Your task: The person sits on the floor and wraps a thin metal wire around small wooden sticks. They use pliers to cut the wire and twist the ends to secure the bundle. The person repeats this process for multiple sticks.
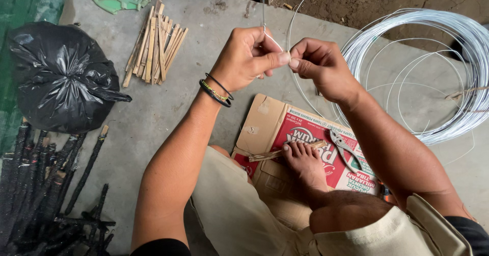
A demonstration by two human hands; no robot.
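Both hands pinch one thin steel wire, centre, far.
Left hand and right hand closed on it, fingertips touching; advise short, tight grip beside the wire coil.

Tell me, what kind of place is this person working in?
Probably an informal outdoor craft spot: the person sits on a bare concrete floor edged by soil, with a coil of wire, a pile of bamboo sticks and pliers on flattened cardboard.

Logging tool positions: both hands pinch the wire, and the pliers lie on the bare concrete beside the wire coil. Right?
Not quite. Head view: both hands, left and right, pinch the wire, but the pliers lie on the flattened cardboard box by the foot, not on concrete.
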